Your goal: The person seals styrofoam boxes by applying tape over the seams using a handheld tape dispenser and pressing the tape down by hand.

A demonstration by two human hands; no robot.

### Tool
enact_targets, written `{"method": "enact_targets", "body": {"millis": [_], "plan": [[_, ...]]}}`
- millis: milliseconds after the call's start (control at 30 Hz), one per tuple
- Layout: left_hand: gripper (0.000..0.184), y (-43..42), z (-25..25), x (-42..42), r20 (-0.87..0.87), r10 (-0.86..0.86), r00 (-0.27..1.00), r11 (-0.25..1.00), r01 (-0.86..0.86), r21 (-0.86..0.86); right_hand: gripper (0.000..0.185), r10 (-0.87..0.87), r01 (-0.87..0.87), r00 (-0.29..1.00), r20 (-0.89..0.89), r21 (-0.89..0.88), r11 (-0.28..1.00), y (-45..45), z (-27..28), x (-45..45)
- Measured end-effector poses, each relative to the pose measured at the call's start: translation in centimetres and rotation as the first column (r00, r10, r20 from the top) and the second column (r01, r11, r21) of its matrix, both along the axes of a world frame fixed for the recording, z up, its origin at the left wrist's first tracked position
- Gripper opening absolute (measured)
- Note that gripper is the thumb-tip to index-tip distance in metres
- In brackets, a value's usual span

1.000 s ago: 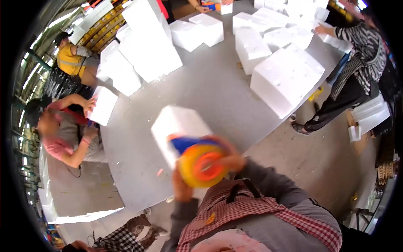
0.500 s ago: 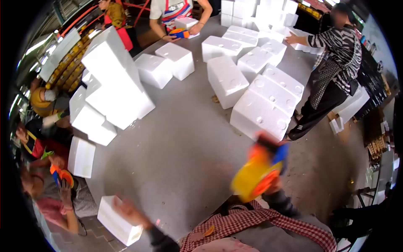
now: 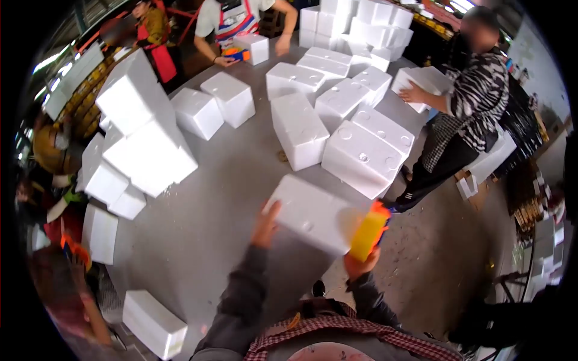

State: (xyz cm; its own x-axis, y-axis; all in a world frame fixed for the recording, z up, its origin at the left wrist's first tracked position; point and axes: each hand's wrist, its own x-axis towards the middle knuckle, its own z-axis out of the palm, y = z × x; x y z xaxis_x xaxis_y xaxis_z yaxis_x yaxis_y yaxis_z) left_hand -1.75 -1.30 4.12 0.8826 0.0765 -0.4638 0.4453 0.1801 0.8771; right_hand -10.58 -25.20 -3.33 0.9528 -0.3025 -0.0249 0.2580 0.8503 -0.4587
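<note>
The white foam box (image 3: 310, 210) sits mid-view over the desk (image 3: 198, 240). At its 9 o'clock end the left grip (image 3: 265, 225) touches it, how far closed cannot be told; at 4 o'clock the right grip (image 3: 363, 263) clasps a tape dispenser (image 3: 369, 234). Other boxes (image 3: 343, 99) crowd 12 o'clock; a stack (image 3: 141, 129) rises at 10; a striped-sleeved co-worker (image 3: 481, 90) stands at 2.

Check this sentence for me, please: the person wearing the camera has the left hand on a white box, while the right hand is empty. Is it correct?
Not quite: the right hand is not empty. The head view shows it holding a tape dispenser. The left hand is on a white box, as you say.
</note>
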Motion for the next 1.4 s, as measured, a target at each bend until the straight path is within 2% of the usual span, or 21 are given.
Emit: {"method": "enact_targets", "body": {"millis": [133,233,267,300,367,400,433,500,600,667,733,800,833,900,967,1067,1100,1167,1233,1333,1400], "plan": [[0.055,9.6,0.8,-12.8,-0.098,0.226,0.969,0.973,-0.230,-0.030,0.065,0.433,-0.417,0.894,-0.113,0.141,0.898,3.9,2.6,-4.9],[0.052,12.8,-0.9,-19.4,-0.074,0.435,0.898,0.899,-0.437,-0.014,0.061,0.777,-0.738,0.549,-0.307,0.257,0.623,2.8,1.2,-5.2],[0.050,12.7,-0.5,-19.6,0.036,0.499,0.866,0.751,-0.453,0.480,0.061,0.810,-0.775,0.497,-0.311,0.262,0.576,1.9,2.8,-4.2],[0.047,11.6,1.3,-18.9,0.208,0.435,0.876,0.557,-0.443,0.703,0.062,0.765,-0.813,0.543,-0.345,0.013,0.583,1.0,5.6,-2.9],[0.041,6.5,8.7,-16.9,0.482,0.196,0.854,0.109,-0.508,0.855,0.066,0.679,-0.739,0.662,-0.317,-0.426,0.522,-0.5,12.2,-0.3],[0.037,2.3,13.3,-15.7,0.401,0.415,0.816,0.637,-0.576,0.512,0.069,0.646,-0.637,0.722,-0.248,-0.602,0.481,-0.9,14.8,0.8],[0.036,0.5,14.6,-15.4,0.316,0.339,0.886,0.895,-0.407,0.181,0.069,0.676,-0.657,0.692,-0.253,-0.608,0.446,-1.4,16.1,1.4],[0.046,-2.0,13.7,-15.9,0.259,0.272,0.927,0.940,-0.198,-0.279,0.065,0.574,-0.050,0.818,0.041,-0.989,0.141,-1.3,16.8,0.5],[0.028,-1.4,14.3,-16.0,0.153,0.353,0.923,0.856,-0.253,-0.451,0.068,0.680,0.131,0.725,0.107,-0.991,0.016,-0.2,17.6,-0.6],[0.020,1.1,12.0,-16.4,0.268,0.326,0.907,0.922,-0.243,-0.301,0.063,0.655,0.141,0.739,0.156,-0.987,0.077,1.1,18.4,-0.8],[0.006,4.9,11.0,-16.3,0.364,0.271,0.891,0.962,-0.259,-0.081,0.063,0.676,0.328,0.719,0.163,-0.936,-0.124,2.2,21.8,-1.3],[0.007,11.4,9.5,-15.2,0.638,0.356,0.682,0.876,-0.482,0.026,0.064,0.657,0.319,0.743,0.131,-0.932,-0.174,1.8,23.2,-1.2],[0.012,16.0,7.5,-14.3,0.685,0.482,0.546,0.831,-0.533,-0.159,0.064,0.641,0.309,0.760,0.106,-0.927,-0.213,1.5,23.5,-1.3],[0.012,22.7,5.8,-14.6,0.507,0.335,0.794,0.678,-0.577,0.455,0.063,0.642,0.337,0.763,0.072,-0.892,-0.300,1.2,23.7,-1.4],[0.020,24.0,-3.7,-14.6,0.222,0.191,0.956,0.680,-0.292,0.672,0.063,0.660,0.324,0.751,0.000,-0.871,-0.369,1.8,22.9,-1.3],[0.023,20.4,-15.2,-13.2,0.454,0.046,0.890,0.821,-0.293,0.491,0.063,0.671,0.348,0.739,-0.059,-0.819,-0.456,2.1,22.9,-0.9],[0.026,20.4,-14.5,-13.1,0.316,0.227,0.921,0.910,-0.316,0.267,0.063,0.666,0.363,0.743,-0.068,-0.795,-0.486,2.0,22.8,-1.3],[0.042,19.3,-9.5,-14.8,0.040,0.187,0.982,0.781,-0.173,0.600,0.064,0.656,0.308,0.743,-0.133,-0.802,-0.512,2.3,22.9,-1.5],[0.044,19.8,-12.1,-15.5,0.085,0.305,0.949,0.751,-0.294,0.592,0.065,0.651,0.286,0.746,-0.141,-0.815,-0.504,2.0,22.5,-1.2],[0.057,18.1,-7.5,-16.4,0.318,0.454,0.833,0.657,-0.553,0.513,0.067,0.657,0.283,0.741,-0.136,-0.825,-0.490,0.6,21.1,-1.3],[0.049,12.7,0.9,-17.2,0.646,0.570,0.508,0.712,-0.698,-0.079,0.067,0.678,0.248,0.729,-0.089,-0.890,-0.384,-0.9,18.9,-1.8]]}}
